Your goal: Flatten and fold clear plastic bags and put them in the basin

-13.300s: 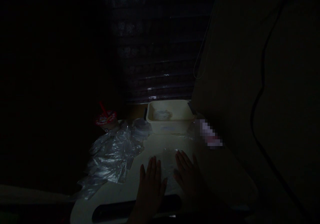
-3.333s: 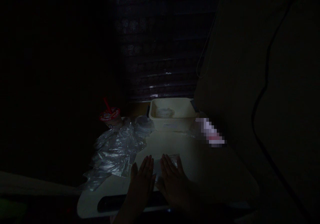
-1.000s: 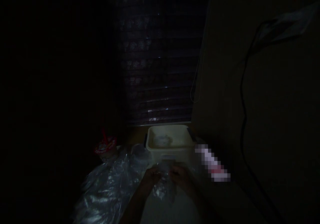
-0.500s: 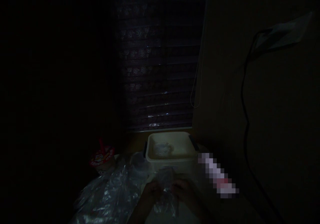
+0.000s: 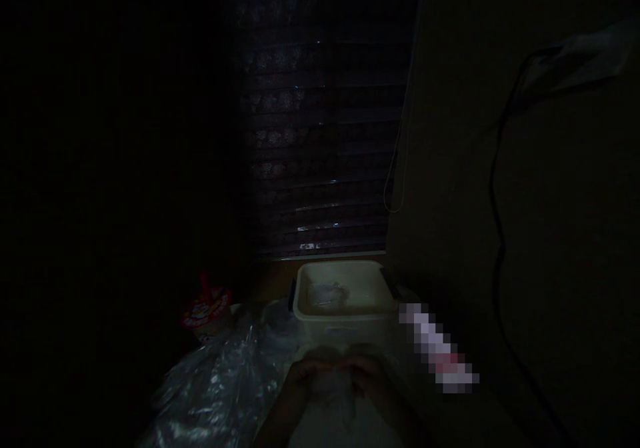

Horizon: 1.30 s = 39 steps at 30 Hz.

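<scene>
In dim light, my left hand (image 5: pixel 304 376) and my right hand (image 5: pixel 367 373) come together low in the middle of the head view. Between them is a small clear plastic bag (image 5: pixel 333 383), pinched near its top by the fingers of both hands. Its lower part hangs down over a pale surface (image 5: pixel 325 428); what it holds, if anything, is too dark to tell. Just beyond my hands stands a white plastic tub (image 5: pixel 360 295) with dark side handles, and a clear packet (image 5: pixel 326 295) lies inside its left part.
A large heap of crinkled clear plastic (image 5: pixel 220 388) spreads at the left. Behind it stands a cup with a red lid and straw (image 5: pixel 206 308). A pixelated pale object (image 5: pixel 437 348) lies right of the tub. A dark cable (image 5: pixel 495 235) hangs along the right wall, and a blind (image 5: pixel 320 135) covers the back.
My fingers have moved up to the top of the bag and closer together. The bag sits lower between them and looks flatter. The view has shifted slightly.
</scene>
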{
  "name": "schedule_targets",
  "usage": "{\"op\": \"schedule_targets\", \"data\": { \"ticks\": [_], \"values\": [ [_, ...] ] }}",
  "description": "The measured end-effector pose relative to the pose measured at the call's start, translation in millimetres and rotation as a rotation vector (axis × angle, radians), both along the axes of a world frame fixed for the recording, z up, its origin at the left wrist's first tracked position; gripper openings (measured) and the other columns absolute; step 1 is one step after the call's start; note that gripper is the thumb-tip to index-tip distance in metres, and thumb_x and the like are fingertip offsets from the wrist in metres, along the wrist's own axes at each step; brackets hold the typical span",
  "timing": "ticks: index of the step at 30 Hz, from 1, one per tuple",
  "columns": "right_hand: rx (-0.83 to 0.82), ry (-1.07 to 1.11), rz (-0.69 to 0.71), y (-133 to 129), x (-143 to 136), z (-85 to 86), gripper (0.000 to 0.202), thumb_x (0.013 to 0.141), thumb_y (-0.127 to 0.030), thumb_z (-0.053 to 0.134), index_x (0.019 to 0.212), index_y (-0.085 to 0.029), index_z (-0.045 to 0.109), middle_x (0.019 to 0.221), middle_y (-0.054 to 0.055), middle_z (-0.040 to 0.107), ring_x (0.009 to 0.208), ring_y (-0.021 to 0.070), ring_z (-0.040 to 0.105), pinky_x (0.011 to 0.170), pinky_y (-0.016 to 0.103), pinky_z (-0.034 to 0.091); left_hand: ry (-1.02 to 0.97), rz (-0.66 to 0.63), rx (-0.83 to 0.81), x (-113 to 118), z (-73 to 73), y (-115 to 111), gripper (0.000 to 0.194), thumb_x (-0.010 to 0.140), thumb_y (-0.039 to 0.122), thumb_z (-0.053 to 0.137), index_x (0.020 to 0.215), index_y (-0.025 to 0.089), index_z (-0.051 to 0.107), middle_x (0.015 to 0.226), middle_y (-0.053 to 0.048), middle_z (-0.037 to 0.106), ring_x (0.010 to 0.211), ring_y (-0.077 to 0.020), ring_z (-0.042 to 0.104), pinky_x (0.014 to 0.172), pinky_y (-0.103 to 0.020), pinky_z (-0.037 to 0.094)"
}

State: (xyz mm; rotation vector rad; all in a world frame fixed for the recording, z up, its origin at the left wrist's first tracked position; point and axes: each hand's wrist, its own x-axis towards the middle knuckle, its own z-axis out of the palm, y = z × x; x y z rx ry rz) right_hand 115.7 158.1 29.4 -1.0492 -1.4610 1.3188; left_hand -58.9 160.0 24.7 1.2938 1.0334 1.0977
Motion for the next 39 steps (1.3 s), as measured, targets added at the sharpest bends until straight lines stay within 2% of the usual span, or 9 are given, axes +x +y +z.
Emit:
{"op": "schedule_targets", "data": {
  "ticks": [4,8,13,18,21,24,27,34,39],
  "values": [
    [-0.043,0.121,-0.064,0.5,-1.0,-9.6,0.024,0.059,-0.036,0.055,0.067,-0.014,0.064,0.054,0.000,0.052,0.047,0.0098,0.046,0.045,0.022,0.036,-0.012,0.011,0.075,-2.9,1.3,-1.2,0.020,0.059,0.036,0.059,0.062,0.018,0.067,0.067,-0.006,0.065,0.071,-0.0221,0.057,0.072,-0.035,0.041],
    [-0.044,0.197,-0.048,-1.8,-0.2,-9.3,0.034,0.062,-0.040,0.049,0.082,-0.015,0.062,0.065,0.003,0.059,0.059,0.0150,0.054,0.052,0.027,0.043,-0.051,0.022,0.188,-1.4,7.9,-2.2,0.033,0.060,0.045,0.053,0.069,0.017,0.066,0.077,-0.009,0.065,0.075,-0.0252,0.058,0.071,-0.039,0.043],
    [0.276,-0.177,-0.308,-6.8,1.3,-5.9,0.026,0.070,-0.032,0.043,0.085,-0.020,0.061,0.087,0.007,0.061,0.078,0.0197,0.056,0.068,0.034,0.046,0.041,0.149,0.326,-1.5,12.9,-4.6,0.045,0.072,0.049,0.035,0.069,0.016,0.065,0.091,-0.011,0.063,0.090,-0.0255,0.055,0.080,-0.040,0.040],
    [0.601,-0.458,-0.409,-9.0,-5.3,-13.6,0.024,0.071,-0.015,0.039,0.086,-0.019,0.058,0.090,0.008,0.062,0.087,0.0195,0.056,0.075,0.034,0.046,0.290,0.188,0.389,4.9,9.9,-10.4,0.033,0.076,0.034,0.040,0.100,0.020,0.058,0.106,-0.008,0.057,0.101,-0.0208,0.049,0.092,-0.039,0.031],
    [0.712,-0.609,-0.451,-8.6,-8.1,-20.1,0.030,0.072,-0.012,0.036,0.094,-0.017,0.056,0.096,0.009,0.061,0.089,0.0192,0.055,0.074,0.033,0.047,0.643,0.123,0.576,11.1,6.6,-12.5,0.035,0.077,0.023,0.038,0.111,0.021,0.050,0.114,-0.006,0.052,0.106,-0.0193,0.045,0.094,-0.040,0.029],
    [0.772,-0.755,-0.449,-7.7,-8.0,-22.5,0.034,0.072,-0.011,0.036,0.099,-0.016,0.055,0.099,0.010,0.060,0.091,0.0198,0.055,0.075,0.035,0.047,1.130,0.124,0.891,13.5,1.9,-12.7,0.043,0.077,0.014,0.033,0.120,0.017,0.038,0.117,-0.007,0.049,0.107,-0.0181,0.044,0.090,-0.039,0.034],
    [0.804,-0.843,-0.399,-6.9,-6.4,-21.4,0.035,0.072,-0.010,0.035,0.099,-0.016,0.056,0.099,0.009,0.060,0.090,0.0194,0.055,0.075,0.035,0.047,1.355,0.191,1.088,13.4,-2.6,-13.0,0.047,0.075,0.014,0.034,0.122,0.013,0.034,0.116,-0.007,0.051,0.105,-0.0186,0.045,0.088,-0.037,0.034],
    [0.712,-1.034,-0.321,-6.4,-10.1,-26.1,0.039,0.071,-0.011,0.037,0.106,-0.017,0.053,0.111,0.007,0.055,0.101,0.0181,0.049,0.085,0.034,0.037,1.457,0.289,1.280,15.0,-13.9,-15.4,0.040,0.078,0.023,0.035,0.115,0.013,0.043,0.111,-0.008,0.054,0.105,-0.0203,0.043,0.093,-0.038,0.018],
    [0.658,-1.239,-0.241,-3.0,-15.9,-37.2,0.037,0.076,-0.016,0.036,0.109,-0.018,0.051,0.118,0.007,0.048,0.109,0.0199,0.042,0.088,0.037,0.028,1.479,0.264,1.195,12.4,-22.7,-15.6,0.041,0.080,0.033,0.033,0.116,0.017,0.043,0.113,-0.006,0.053,0.106,-0.0199,0.043,0.095,-0.039,0.012]
  ]
}}
